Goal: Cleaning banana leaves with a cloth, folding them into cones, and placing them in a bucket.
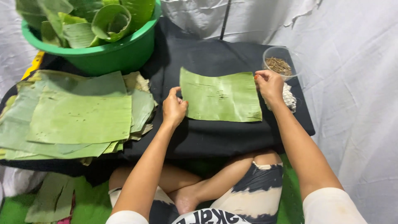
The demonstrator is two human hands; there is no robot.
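Both hands pinching one banana leaf sheet (222, 96), left hand (173, 108) on its left edge, right hand (269, 85) on the top right corner. Sheet's lying flat mid black cloth (207, 137), toward the back. Clear cup of brown sticks (280, 63) at the back right corner, stack of leaves (78, 116) on the left w/ green tub (107, 54) behind it.

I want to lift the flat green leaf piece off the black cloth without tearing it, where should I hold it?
Probably by its two short side edges, from left and right. The leaf piece lies flat, with small splits at its lower right corner. The left hand and right hand are at those edges.
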